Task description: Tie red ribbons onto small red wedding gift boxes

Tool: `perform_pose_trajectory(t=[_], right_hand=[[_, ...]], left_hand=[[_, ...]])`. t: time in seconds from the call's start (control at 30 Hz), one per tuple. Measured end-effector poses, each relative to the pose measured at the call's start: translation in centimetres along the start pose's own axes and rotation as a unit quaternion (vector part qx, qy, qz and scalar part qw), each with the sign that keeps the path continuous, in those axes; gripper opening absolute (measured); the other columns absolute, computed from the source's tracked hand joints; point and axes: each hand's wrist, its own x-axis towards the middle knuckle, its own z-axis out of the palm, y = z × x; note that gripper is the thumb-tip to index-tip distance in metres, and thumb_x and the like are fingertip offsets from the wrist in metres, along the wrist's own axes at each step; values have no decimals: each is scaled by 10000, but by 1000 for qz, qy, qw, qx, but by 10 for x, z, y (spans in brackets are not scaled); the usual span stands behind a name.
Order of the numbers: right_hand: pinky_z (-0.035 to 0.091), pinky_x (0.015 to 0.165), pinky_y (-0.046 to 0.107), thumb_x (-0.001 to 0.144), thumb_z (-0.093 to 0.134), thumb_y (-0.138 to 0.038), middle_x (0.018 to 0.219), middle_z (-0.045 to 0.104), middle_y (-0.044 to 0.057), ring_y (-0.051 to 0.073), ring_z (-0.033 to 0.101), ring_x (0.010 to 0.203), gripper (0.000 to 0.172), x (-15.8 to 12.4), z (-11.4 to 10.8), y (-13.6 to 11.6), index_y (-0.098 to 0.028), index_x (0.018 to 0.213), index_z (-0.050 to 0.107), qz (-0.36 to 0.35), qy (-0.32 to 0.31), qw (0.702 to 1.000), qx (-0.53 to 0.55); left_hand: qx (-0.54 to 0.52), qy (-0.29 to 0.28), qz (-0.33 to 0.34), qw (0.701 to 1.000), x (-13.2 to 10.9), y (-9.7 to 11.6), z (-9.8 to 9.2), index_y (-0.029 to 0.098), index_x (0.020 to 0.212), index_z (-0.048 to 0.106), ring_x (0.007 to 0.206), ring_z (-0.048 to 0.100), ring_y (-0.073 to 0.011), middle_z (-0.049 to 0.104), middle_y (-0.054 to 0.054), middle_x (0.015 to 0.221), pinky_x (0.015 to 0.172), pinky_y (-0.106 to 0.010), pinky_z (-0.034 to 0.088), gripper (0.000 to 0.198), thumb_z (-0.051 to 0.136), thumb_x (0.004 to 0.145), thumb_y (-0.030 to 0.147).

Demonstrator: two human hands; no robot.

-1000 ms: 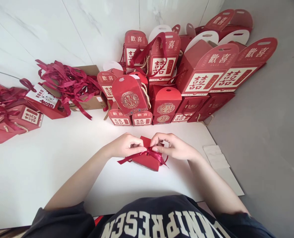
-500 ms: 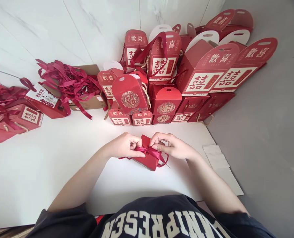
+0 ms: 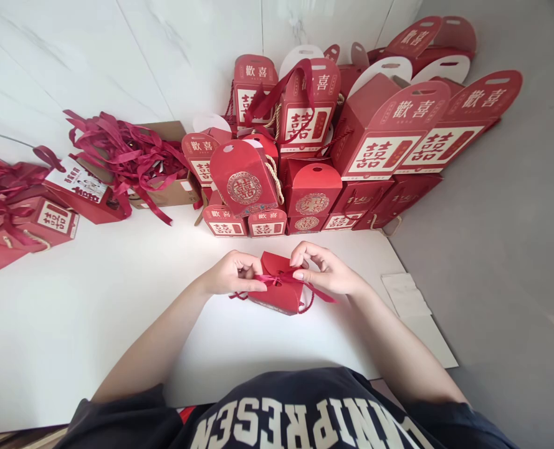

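A small red gift box [image 3: 281, 299] sits on the white table in front of me, with a dark red cord showing at both of its sides. Across its top runs a crimson ribbon [image 3: 277, 280], knotted near the middle. My left hand [image 3: 234, 273] pinches the ribbon at the left of the knot, thumb against curled fingers. On the other side, my right hand [image 3: 326, 268] pinches the ribbon between thumb and fingers, and a loose ribbon end hangs past it to the right.
Red gift boxes [image 3: 389, 137] are stacked along the back right. A cardboard box [image 3: 169, 192] overflowing with ribbons [image 3: 127, 149] stands at the back left, beside more red boxes [image 3: 47, 218]. White paper sheets [image 3: 405, 293] lie by the grey wall at right.
My hands have moved slightly apart, drawing the ribbon straighter across the box. The box has turned a little, and the ribbon end now trails farther right.
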Motion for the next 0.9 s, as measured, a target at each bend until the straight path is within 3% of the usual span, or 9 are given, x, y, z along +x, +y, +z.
perform_pose_trajectory(t=[0.1, 0.27, 0.47, 0.9], right_hand=[[439, 734, 253, 937, 646, -283, 874, 614, 31, 144, 563, 786, 111, 0, -1, -8, -173, 940, 640, 6, -27, 999, -41], [437, 680, 247, 966, 602, -301, 793, 615, 20, 129, 556, 702, 144, 0, 1, -6, -162, 964, 637, 25, -51, 998, 5], [404, 599, 224, 943, 646, -303, 708, 582, -15, 110, 526, 616, 154, -4, 4, 7, -176, 916, 563, 39, -36, 994, 98], [446, 614, 223, 937, 658, -269, 732, 614, -19, 112, 564, 636, 149, -8, -1, 13, -201, 973, 531, 25, -14, 991, 132]], left_hand=[[30, -26, 2, 999, -2, 10, -2, 114, 740, 677, 371, 467, -71, 562, 2, 481, 374, -181, 324, 276, 695, 815, 379], [70, 2, 43, 997, 0, 13, -1, 117, 609, 614, 446, 347, -51, 443, 29, 485, 444, -198, 269, 387, 592, 892, 380], [17, 9, 46, 999, -1, -1, 2, 119, 606, 551, 462, 352, -51, 430, 31, 520, 453, -200, 265, 402, 588, 899, 392], [-123, 33, 71, 989, 0, -36, 4, 134, 605, 565, 380, 253, -44, 337, 62, 421, 391, -207, 179, 389, 640, 854, 423]])
